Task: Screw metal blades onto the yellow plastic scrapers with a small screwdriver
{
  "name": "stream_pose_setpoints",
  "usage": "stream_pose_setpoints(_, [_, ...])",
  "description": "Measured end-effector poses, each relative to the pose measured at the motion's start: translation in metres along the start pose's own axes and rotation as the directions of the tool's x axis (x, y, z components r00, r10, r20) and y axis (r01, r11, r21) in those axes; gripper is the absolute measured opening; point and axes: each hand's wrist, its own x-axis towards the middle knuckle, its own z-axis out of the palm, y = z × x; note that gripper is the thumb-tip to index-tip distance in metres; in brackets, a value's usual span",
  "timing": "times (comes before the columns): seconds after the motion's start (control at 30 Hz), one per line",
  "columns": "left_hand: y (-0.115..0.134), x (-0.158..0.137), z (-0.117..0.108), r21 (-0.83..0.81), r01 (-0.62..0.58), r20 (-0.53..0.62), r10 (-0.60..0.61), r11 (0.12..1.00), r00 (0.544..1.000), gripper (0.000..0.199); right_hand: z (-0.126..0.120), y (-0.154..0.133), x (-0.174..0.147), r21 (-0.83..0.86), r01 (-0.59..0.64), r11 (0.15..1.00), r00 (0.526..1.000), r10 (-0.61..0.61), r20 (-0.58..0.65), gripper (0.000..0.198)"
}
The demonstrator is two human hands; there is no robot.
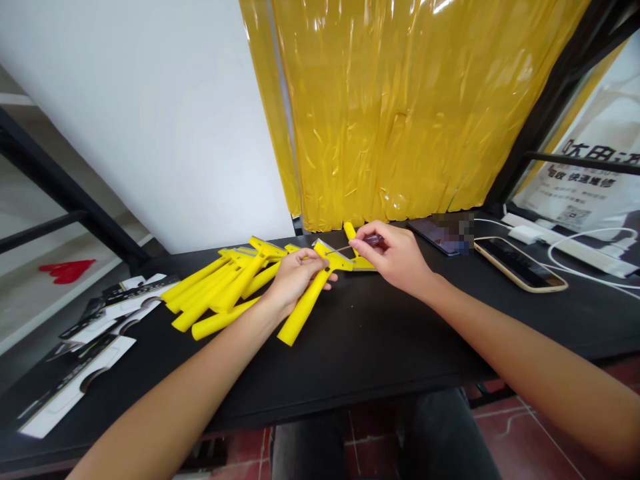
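Observation:
My left hand (pixel 297 277) is closed on a yellow scraper (pixel 305 310), its handle slanting down toward me. In my right hand (pixel 393 253) is a screwdriver (pixel 371 240), with its thin shaft pointing left at the scraper's head. The tip is close to the head, though whether it sits in a screw I cannot tell. Left of my left hand lies a pile of similar yellow scrapers (pixel 220 283), handles toward me. Another yellow scraper (pixel 364 262) lies behind my right hand, partly hidden by it.
Black-and-white cardboard sleeves (pixel 83 383) are heaped on the black table (pixel 365 353) at the left. On the right are a dark phone (pixel 433 238), a phone in a light case (pixel 520 265) and a white power strip (pixel 570 247) with cables. A yellow plastic curtain (pixel 400 113) hangs behind.

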Motion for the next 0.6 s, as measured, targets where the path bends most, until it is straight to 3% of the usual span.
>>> stream_pose_setpoints(0.6, [0.0043,-0.0045,0.0023,0.025,-0.052,-0.025,0.052,0.998,0.998,0.022,-0.0002,-0.0003,0.0001,0.005,-0.001,1.0,1.0,0.001,0.016,0.017])
